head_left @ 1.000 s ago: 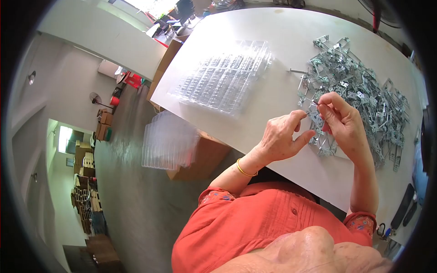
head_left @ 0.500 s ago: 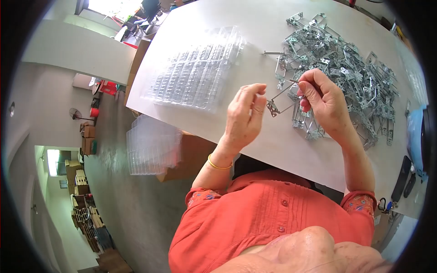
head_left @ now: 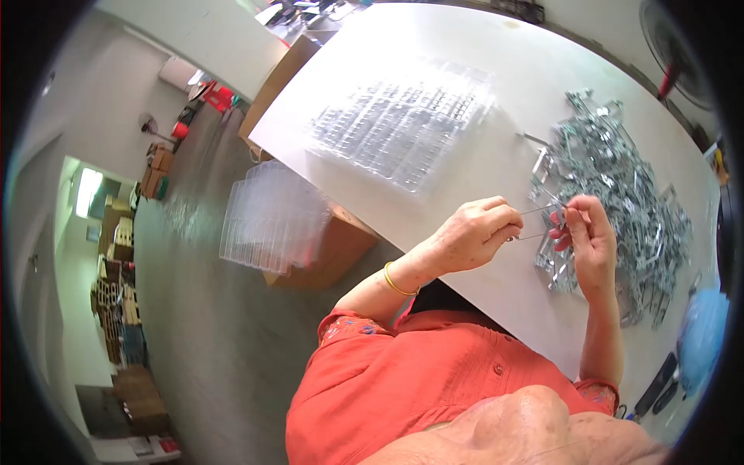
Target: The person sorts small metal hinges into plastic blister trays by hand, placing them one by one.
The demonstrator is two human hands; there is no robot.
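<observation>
My right hand [head_left: 590,242] pinches a small metal bracket with thin rods [head_left: 536,209] between thumb and fingers, at the near-left edge of the pile. My left hand [head_left: 482,234] is closed on the other end of the same bracket, its fingertips partly hiding that end. The two rods stretch across the gap between my hands. Beside and beyond my right hand lies a heap of similar silvery metal brackets [head_left: 620,186], tangled together on the white table [head_left: 496,302].
Clear plastic blister trays [head_left: 403,128] lie on the table to the left of the heap. More clear trays [head_left: 271,221] rest by a cardboard box [head_left: 333,252] below the table edge. A blue plastic bag [head_left: 704,329] and a black-handled tool [head_left: 657,381] sit at the right.
My left hand has moved right and closed on the bracket that my right hand holds; before, it was apart from it. The camera view has turned, shifting table and heap in frame.
</observation>
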